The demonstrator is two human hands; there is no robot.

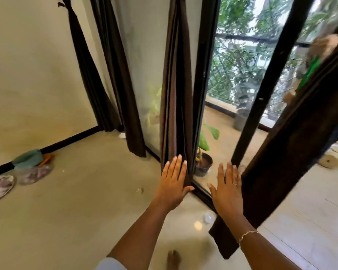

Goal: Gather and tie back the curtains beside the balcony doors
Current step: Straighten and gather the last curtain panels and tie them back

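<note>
Dark brown curtains hang along the balcony doors. A gathered middle curtain [176, 98] hangs beside the black door frame [205, 78]. My left hand [174, 182] is flat with straight fingers against its lower end. My right hand [229, 190], fingers straight and wearing a ring, is raised in front of the glass, just left of a large curtain [293, 152] at the right. Further left, one curtain [123, 78] hangs loose, and another [86, 71] by the wall is knotted near its top.
Beyond the glass stands a potted plant [204, 158] on the balcony floor, with a railing and trees behind. Round mats [0, 188] and a heap of cloth [29, 158] lie by the left wall. A person [320, 61] stands at the far right. My foot [173, 260] shows below.
</note>
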